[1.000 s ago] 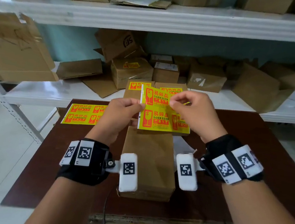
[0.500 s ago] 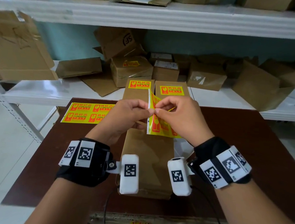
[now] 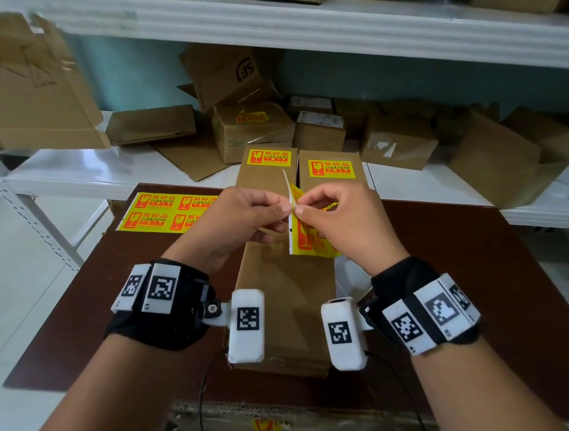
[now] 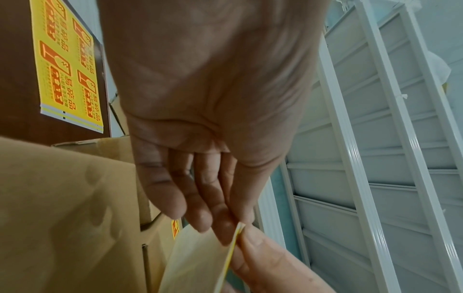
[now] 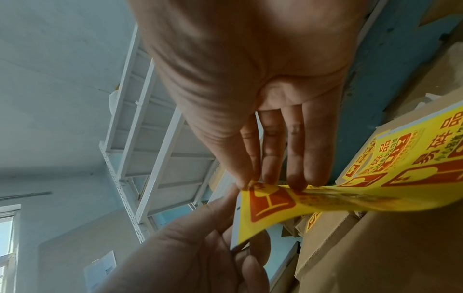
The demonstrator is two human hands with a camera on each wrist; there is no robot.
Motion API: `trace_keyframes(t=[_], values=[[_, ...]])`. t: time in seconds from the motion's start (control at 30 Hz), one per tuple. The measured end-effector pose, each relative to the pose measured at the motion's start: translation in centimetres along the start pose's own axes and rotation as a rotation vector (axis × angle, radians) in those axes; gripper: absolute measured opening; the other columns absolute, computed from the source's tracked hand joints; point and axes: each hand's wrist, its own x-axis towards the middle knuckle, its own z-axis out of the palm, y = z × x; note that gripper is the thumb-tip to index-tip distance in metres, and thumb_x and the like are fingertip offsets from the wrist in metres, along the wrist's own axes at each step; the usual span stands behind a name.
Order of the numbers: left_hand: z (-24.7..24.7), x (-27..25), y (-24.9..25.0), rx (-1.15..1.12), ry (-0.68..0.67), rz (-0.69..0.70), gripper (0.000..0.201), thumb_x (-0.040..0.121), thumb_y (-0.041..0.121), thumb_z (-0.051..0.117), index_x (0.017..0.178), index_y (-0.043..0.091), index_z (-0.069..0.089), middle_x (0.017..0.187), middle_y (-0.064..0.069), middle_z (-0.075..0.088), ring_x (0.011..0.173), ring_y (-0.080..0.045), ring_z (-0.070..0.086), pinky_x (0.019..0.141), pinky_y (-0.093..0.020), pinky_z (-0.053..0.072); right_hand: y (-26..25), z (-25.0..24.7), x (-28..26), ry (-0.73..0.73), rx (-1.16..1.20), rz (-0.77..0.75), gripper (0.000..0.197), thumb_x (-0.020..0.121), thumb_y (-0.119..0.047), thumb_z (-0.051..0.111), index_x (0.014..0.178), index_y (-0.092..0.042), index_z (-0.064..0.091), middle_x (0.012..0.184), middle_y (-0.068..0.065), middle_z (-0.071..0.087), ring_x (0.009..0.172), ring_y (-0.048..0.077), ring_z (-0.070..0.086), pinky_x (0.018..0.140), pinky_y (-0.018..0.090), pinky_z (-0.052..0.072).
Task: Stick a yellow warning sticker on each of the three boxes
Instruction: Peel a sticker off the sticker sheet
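Stickers spare sheet [image 3: 169, 213] lies off to the left of my left hand [image 3: 241, 225], which pinches the backing while my right hand [image 3: 340, 227] pinches the sticker sheet [image 3: 303, 241] corner. Two boxes beyond are labelled; third box [image 3: 282, 304], under my hands, probably needs a clean peel next.

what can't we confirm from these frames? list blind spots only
- Near box, head view: its far end lies behind both hands and the sticker sheet, so no sticker can be ruled out there.
- Whether a sticker has separated from the backing: the pinch of left hand and right hand hides it.
- Small print on the stuck labels: too small.
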Motion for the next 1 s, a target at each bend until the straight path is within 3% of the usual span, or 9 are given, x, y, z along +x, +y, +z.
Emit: trace_keyframes(t=[0.17,0.3,0.47,0.7,0.8,0.87,1.0], values=[[-0.09,0.07,-0.2,0.019,-0.011,-0.002,0.011,0.093,0.021,0.069,0.095,0.017,0.078,0.084,-0.003,0.074,0.081,-0.012,0.066,0.07,-0.029,0.053,0.02,0.17,-0.06,-0.006,0.015,0.029,0.01,0.086,-0.034,0.077,0.09,-0.026,0.079,0.081,-0.01,0.074,0.074,0.006,0.069,0.075,0.04,0.062],[-0.25,0.06,-0.28,0.056,-0.021,-0.006,0.011,0.093,0.021,0.068,0.096,0.015,0.077,0.088,-0.005,0.075,0.084,-0.015,0.067,0.074,-0.033,0.054,-0.04,0.3,-0.26,-0.024,0.022,0.044,0.009,0.086,-0.036,0.075,0.086,-0.027,0.079,0.077,-0.008,0.074,0.064,0.003,0.066,0.07,0.035,0.061],[-0.2,0.05,-0.2,0.106,-0.043,-0.01,0.008,0.093,0.018,0.068,0.091,0.016,0.075,0.09,-0.011,0.074,0.083,-0.016,0.068,0.07,-0.032,0.054,-0.35,0.45,-0.47,-0.048,0.06,0.082,0.015,0.089,-0.039,0.071,0.084,-0.027,0.078,0.078,-0.006,0.073,0.078,0.01,0.071,0.072,0.044,0.062],[0.02,0.05,-0.29,0.112,-0.07,-0.023,0.006,0.093,0.013,0.066,0.094,0.012,0.071,0.092,-0.014,0.074,0.082,-0.017,0.069,0.062,-0.026,0.052,-0.37,0.53,-0.53,-0.067,0.039,0.092,0.013,0.091,-0.033,0.07,0.084,-0.024,0.077,0.077,-0.003,0.073,0.078,0.014,0.071,0.071,0.046,0.062],[0.05,0.0,-0.09,0.096,-0.078,-0.034,0.007,0.094,0.016,0.065,0.097,0.012,0.07,0.089,-0.009,0.074,0.082,-0.016,0.069,0.065,-0.027,0.053,-0.35,0.62,-0.56,-0.069,0.021,0.087,0.014,0.092,-0.033,0.069,0.086,-0.023,0.077,0.078,-0.004,0.072,0.077,0.011,0.068,0.071,0.036,0.06],[0.11,-0.04,0.07,0.084,-0.086,-0.045,0.014,0.097,0.024,0.063,0.098,0.013,0.07,0.089,-0.005,0.075,0.082,-0.015,0.07,0.068,-0.029,0.054,-0.31,0.64,-0.52,-0.071,-0.008,0.073,0.015,0.093,-0.033,0.069,0.085,-0.024,0.077,0.077,-0.006,0.072,0.076,0.007,0.066,0.066,0.026,0.052],[0.23,-0.02,-0.02,0.068,-0.071,-0.049,0.018,0.099,0.029,0.058,0.095,0.018,0.071,0.085,-0.002,0.075,0.079,-0.013,0.069,0.069,-0.03,0.054,-0.34,0.73,-0.56,-0.079,-0.027,0.063,0.016,0.093,-0.035,0.069,0.085,-0.024,0.077,0.073,-0.007,0.069,0.07,0.004,0.062,0.058,0.02,0.044]])
